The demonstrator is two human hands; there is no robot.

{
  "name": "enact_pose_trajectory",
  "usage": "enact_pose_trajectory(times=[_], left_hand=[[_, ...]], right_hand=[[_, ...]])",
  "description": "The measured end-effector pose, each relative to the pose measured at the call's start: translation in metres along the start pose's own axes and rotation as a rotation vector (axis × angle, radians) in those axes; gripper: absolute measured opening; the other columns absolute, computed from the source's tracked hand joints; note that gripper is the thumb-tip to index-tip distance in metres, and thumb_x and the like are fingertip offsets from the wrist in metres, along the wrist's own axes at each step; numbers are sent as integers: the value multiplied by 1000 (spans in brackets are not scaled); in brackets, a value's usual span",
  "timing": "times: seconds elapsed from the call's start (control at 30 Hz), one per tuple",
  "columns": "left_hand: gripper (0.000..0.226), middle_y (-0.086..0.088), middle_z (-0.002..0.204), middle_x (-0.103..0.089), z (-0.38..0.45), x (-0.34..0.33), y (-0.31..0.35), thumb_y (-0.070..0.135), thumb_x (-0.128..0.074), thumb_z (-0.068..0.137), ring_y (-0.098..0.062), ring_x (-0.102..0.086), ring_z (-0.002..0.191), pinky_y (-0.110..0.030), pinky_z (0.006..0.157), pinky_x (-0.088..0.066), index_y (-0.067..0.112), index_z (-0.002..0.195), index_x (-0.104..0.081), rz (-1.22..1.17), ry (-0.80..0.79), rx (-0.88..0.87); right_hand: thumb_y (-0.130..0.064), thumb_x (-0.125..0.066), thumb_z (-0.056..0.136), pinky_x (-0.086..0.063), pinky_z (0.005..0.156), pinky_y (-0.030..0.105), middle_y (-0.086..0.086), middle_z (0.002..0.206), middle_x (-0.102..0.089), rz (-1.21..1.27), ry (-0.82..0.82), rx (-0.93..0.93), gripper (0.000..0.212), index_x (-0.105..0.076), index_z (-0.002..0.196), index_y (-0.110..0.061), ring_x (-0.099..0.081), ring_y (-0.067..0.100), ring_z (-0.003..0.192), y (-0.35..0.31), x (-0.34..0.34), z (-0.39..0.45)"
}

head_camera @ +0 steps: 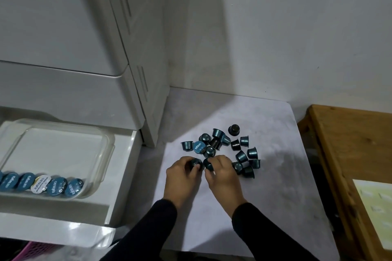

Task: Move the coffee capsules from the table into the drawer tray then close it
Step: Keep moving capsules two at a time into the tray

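Note:
Several teal and dark coffee capsules [224,146] lie in a loose pile on the pale marbled table [265,207]. At the near edge of the pile my left hand [182,178] grips one teal capsule [195,163]. Right beside it, my right hand [222,176] grips another capsule [208,163]. To the left, the white drawer [125,176] is pulled out. It holds a clear plastic tray [106,154] with a row of several capsules [57,185] standing lid-up along its near side, one of them white-lidded.
A white drawer cabinet [127,70] rises behind the open drawer, against a grey wall. A wooden table [339,144] with a pale sheet on it stands close on the right. A pink basket [34,250] sits below the drawer.

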State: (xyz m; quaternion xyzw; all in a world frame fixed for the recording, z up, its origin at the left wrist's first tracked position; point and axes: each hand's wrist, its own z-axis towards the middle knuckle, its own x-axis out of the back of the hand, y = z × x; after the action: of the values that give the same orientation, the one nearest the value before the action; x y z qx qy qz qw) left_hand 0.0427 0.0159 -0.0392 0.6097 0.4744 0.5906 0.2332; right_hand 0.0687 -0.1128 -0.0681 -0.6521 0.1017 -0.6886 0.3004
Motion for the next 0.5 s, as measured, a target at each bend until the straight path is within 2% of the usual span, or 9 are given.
enact_pose_trajectory(times=[0.07, 0.17, 0.23, 0.3, 0.4, 0.5], left_hand=[[9, 18, 82, -65, -2, 3, -1, 21, -60, 86, 10, -58, 78, 6, 68, -35, 23, 91, -67, -33, 1, 20], [14, 17, 85, -64, -2, 7, -4, 25, -56, 90, 3, -57, 80, 6, 68, -34, 24, 95, -69, -28, 22, 57], [18, 16, 87, -65, -1, 9, -7, 26, -52, 92, 0, -57, 83, 3, 68, -33, 24, 97, -69, 9, 31, 65], [21, 9, 91, -69, 2, 10, -11, 28, -51, 93, -6, -60, 89, -8, 75, -35, 22, 99, -70, 37, 47, 81], [23, -3, 100, -70, 7, 10, -19, 30, -52, 92, -16, -62, 94, -15, 81, -36, 18, 103, -68, 78, 92, 134], [22, -2, 100, -65, 8, 11, -19, 32, -58, 88, -13, -59, 90, -18, 82, -39, 18, 103, -66, 86, 128, 70]], right_hand=[[-13, -50, 80, -50, 73, 33, 8, 91, -55, 12, 18, 31, 17, -58, 95, -11, -55, 27, 84, 2, 1, -5], [-6, -57, 78, -50, 77, 30, 7, 95, -53, -5, 12, 44, 27, -55, 104, -12, -55, 25, 90, 5, 1, -9], [-6, -59, 78, -48, 83, 24, 6, 103, -53, -3, -3, 27, 42, -51, 119, -14, -57, 22, 97, 5, 1, -12], [-6, -60, 78, -47, 81, 20, 5, 107, -53, -7, -12, 13, 52, -47, 126, -19, -57, 20, 100, 4, 2, -14], [-5, -60, 75, -51, 73, 22, 3, 102, -54, -33, -24, 27, 54, -47, 123, -26, -57, 19, 97, 2, 4, -16], [-5, -61, 74, -53, 71, 24, 3, 98, -55, -33, -32, 30, 46, -56, 115, -25, -53, 17, 96, 1, 5, -16]])
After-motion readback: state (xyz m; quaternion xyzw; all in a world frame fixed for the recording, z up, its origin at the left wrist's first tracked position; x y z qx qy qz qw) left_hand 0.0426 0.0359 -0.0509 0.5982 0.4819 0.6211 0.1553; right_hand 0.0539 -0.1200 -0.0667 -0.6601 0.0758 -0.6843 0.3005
